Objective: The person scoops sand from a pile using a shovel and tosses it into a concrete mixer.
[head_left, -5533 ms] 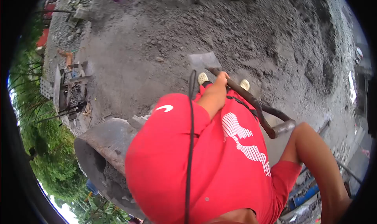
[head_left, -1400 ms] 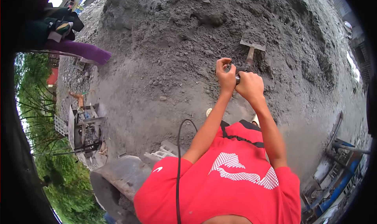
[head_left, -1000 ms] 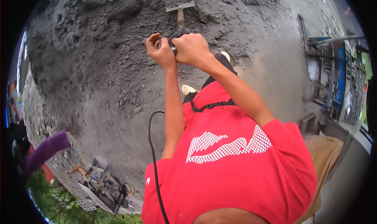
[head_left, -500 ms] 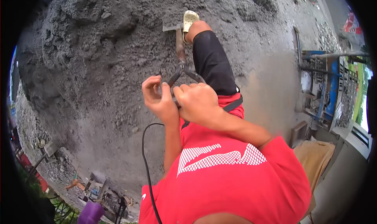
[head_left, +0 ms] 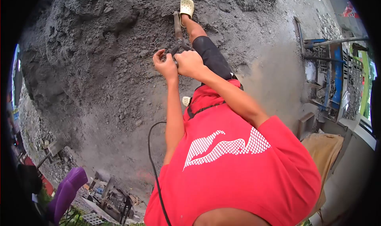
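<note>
My right hand [head_left: 189,63] is wrapped around the grip of a shovel [head_left: 178,29], where its handle splits into a Y. Beside it, my left hand [head_left: 166,67] curls loosely at the other end of the same grip, its fingers bent and thumb close to them. The shaft points away from me toward grey sandy material [head_left: 99,47]. Little of the blade shows, with its lower part hidden in the material. A foot in a cream clog [head_left: 187,7] is at the top of the blade; whether it presses down I cannot tell.
A second cream clog [head_left: 186,101] shows beside my waist. A black cable [head_left: 151,154] hangs along my left side. Blue metal equipment [head_left: 336,79] with bars stands at right, near a tan cloth [head_left: 323,146]. A purple object [head_left: 69,190] lies lower left.
Both hands and the shovel grip sit farther from my body, with the arms straighter. Less of the blade shows. The second clog has come into view, and the camera view has shifted.
</note>
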Demonstrator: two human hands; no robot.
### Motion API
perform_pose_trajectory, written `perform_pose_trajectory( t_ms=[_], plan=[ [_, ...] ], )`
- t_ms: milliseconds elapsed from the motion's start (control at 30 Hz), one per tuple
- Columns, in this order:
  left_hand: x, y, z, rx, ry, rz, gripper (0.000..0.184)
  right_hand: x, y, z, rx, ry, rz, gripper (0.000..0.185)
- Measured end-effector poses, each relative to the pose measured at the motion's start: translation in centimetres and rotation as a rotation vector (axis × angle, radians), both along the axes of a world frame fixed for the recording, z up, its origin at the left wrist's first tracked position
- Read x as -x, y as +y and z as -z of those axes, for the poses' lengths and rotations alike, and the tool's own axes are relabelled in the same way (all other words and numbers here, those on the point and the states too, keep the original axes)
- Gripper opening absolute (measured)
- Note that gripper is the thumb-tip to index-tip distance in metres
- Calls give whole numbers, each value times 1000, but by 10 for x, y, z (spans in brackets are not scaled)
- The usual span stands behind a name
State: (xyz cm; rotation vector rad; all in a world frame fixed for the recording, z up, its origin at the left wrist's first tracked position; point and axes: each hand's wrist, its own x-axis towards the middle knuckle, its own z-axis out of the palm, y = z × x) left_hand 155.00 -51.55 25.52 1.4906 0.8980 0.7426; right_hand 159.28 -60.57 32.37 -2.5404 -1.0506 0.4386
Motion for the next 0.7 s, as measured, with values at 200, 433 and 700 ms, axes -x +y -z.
perform_pose_trajectory(
  t_ms=[200, 433, 700],
  plan=[
    [-23, 15, -16, 166, -58, -48, 9, -25, 12, -19, -85, 18, -56, 13],
    [26, -41, 42, 77, 114, -49, 13, 15, -32, 57, -59, 101, -122, 20],
    [80, -37, 114, 147, 138, -81, 24, 70, -29, 121, -102, 78, -131, 23]
  ],
)
